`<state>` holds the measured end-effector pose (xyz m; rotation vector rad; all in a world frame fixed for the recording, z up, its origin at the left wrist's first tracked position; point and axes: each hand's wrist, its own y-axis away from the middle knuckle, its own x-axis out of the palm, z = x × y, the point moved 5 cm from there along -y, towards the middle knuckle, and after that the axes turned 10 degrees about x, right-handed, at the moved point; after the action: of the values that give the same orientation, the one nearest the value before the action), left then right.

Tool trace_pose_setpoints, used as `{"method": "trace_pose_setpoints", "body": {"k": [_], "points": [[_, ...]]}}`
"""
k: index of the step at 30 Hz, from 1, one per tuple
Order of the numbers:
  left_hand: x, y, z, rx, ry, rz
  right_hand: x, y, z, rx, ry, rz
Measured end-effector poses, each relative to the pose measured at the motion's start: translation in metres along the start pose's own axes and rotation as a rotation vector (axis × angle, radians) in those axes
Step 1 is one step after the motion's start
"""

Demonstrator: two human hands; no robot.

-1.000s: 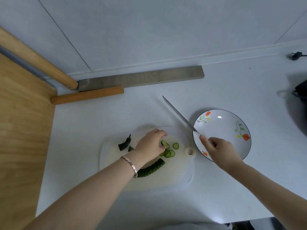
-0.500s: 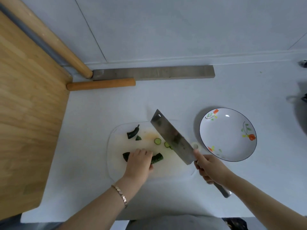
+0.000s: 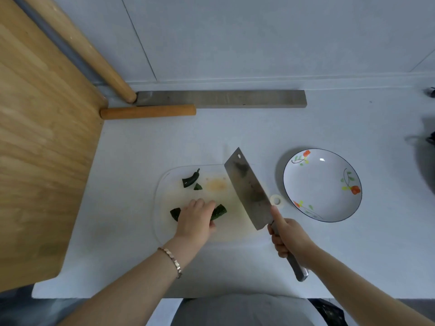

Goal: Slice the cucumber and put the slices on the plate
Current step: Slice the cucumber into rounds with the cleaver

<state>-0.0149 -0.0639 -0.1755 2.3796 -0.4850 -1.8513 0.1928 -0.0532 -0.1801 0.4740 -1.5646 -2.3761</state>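
Observation:
A dark green cucumber [image 3: 218,212] lies on the white cutting board [image 3: 164,191], and my left hand [image 3: 195,220] presses down over its middle so only both ends show. My right hand [image 3: 288,241] grips the handle of a broad cleaver [image 3: 249,191], whose blade is held flat-side up above the board's right part, hiding the cut slices. A cut-off stem end [image 3: 190,179] and a small green scrap [image 3: 197,186] rest at the board's far side. The white flowered plate [image 3: 322,184] stands to the right of the board with nothing on it.
A wooden board [image 3: 42,137] covers the counter's left side. A grey bar [image 3: 221,98] and an orange wooden stick [image 3: 148,112] lie along the back wall. Dark objects [image 3: 430,137] sit at the right edge. The counter's front edge runs just below my wrists.
My left hand left the slices and came down on the cucumber. My right hand brought the cleaver from the plate's rim back over the board, flat side now up.

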Motion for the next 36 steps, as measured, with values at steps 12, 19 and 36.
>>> {"method": "trace_pose_setpoints", "body": {"k": [12,19,36], "points": [[0.020,-0.022,-0.036,0.034,0.301,-0.170,-0.020,0.019,0.020,-0.092,0.023,-0.131],[0.026,-0.021,-0.031,-0.124,0.635,-0.349,-0.015,0.018,0.009,-0.067,0.199,-0.124],[0.025,-0.024,-0.032,-0.145,0.638,-0.351,0.001,0.007,0.006,-0.136,0.356,-0.170]]}}
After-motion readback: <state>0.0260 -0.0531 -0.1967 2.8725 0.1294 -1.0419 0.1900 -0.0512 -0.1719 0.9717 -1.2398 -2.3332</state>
